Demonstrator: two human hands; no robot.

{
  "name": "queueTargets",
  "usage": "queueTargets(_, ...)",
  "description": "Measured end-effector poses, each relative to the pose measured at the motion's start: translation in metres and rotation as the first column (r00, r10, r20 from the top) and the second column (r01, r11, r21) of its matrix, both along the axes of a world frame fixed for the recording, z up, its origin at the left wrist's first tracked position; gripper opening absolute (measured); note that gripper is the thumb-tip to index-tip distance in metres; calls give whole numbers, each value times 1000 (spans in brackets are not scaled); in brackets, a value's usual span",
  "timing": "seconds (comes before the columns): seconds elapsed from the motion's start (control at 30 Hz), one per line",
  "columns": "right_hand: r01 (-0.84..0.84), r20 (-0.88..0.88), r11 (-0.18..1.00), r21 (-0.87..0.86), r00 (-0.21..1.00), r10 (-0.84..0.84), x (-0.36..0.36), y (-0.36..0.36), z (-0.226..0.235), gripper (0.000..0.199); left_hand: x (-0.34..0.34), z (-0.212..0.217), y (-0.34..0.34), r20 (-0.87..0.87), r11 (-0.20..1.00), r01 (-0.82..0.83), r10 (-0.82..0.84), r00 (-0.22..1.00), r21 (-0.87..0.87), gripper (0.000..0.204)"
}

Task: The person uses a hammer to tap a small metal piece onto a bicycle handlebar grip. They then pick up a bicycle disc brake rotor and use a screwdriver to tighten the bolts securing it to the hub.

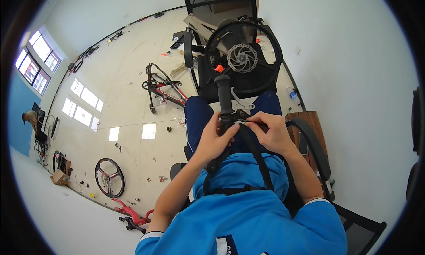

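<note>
A bicycle handlebar lies over my lap, with its dark rubber grip [225, 95] pointing away from me. Beside the grip sits a silver brake lever [241, 100] on a black clamp [240, 115]. My left hand [214, 141] is closed around the handlebar just below the grip, thumb toward the clamp. Fingers pinched together, my right hand [271, 131] works at the right side of the lever clamp. A small thin piece shows at its fingertips, too small to name. The handlebar's lower part is partly covered by my left hand.
Ahead, a black wheel [280, 56] with a disc rotor [242, 58] rests on an office chair. A bicycle frame [166, 89] and a spoked wheel [119, 184] lie on the floor at left. A wooden box [315, 133] stands right. Another person [31, 118] bends far left.
</note>
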State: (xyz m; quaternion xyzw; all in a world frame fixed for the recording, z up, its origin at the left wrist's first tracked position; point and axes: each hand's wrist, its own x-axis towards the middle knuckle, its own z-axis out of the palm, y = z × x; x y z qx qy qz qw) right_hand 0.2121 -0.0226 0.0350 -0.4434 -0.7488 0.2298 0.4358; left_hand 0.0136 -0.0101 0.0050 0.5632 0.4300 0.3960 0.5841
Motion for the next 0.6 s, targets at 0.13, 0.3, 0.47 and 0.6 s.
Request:
queueTargets(0.13, -81, 10, 997, 10, 997, 81, 2, -8, 9, 11, -7, 5, 5, 237, 989, 147, -144, 961, 6, 38)
queueTargets(0.3, -127, 28, 983, 133, 992, 124, 0, -12, 4, 14, -7, 1, -4, 197, 984, 99, -128, 972, 147, 40)
queueTargets(0.47, -186, 173, 947, 263, 974, 144, 11, -6, 8, 15, -8, 0, -1, 96, 904, 109, -163, 982, 414, 45)
queueTargets(0.6, -107, 122, 934, 340, 990, 69, 10, -6, 11, 14, -3, 5, -8, 265, 958, 225, -266, 927, 177, 47)
